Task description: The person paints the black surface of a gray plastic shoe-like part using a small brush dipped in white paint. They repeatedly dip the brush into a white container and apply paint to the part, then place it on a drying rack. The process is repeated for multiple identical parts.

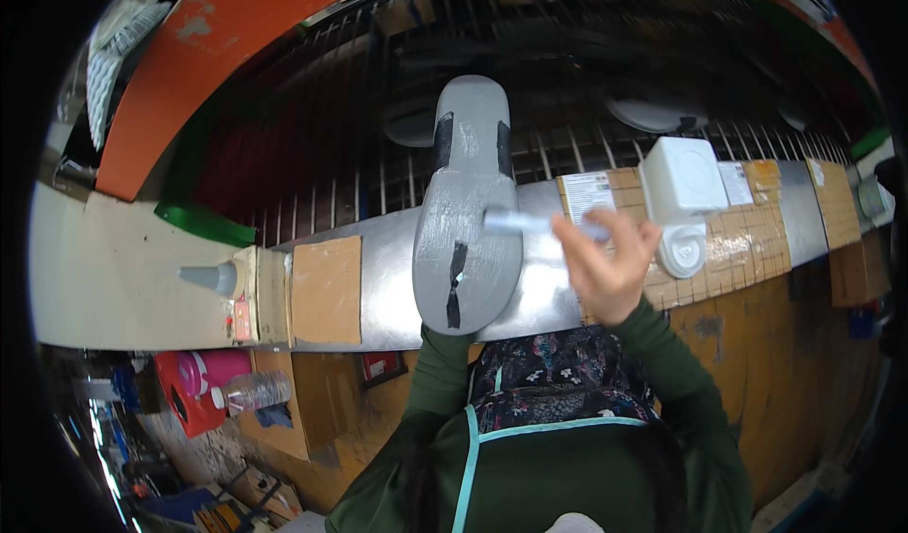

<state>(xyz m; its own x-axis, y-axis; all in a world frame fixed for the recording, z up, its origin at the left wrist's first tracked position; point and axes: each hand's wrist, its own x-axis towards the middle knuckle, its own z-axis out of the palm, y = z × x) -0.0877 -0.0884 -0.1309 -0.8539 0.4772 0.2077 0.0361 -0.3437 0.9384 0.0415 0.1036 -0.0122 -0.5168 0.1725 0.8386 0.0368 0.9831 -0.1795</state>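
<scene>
A long grey piece (465, 211), broad and rounded at the near end and narrower at the far end, lies over the metal ledge. Black tape (456, 287) marks its near part, and two black strips (444, 140) flank its narrow part. My left forearm (440, 367) runs up under its near end, which hides the left hand. To the right, my right hand (610, 259) has its fingers pinched on a pale, slim brush-like tool (534, 223), blurred by motion. The tool's tip is over the piece's right side; whether it touches I cannot tell.
A white plastic container (683, 178) and a white round cup or lid (683, 251) stand right on the cardboard-covered ledge. Dark metal bars (558, 155) run behind, carrying other grey pieces (657, 114). At left are a grey cone (210, 276) and a clear bottle (253, 391).
</scene>
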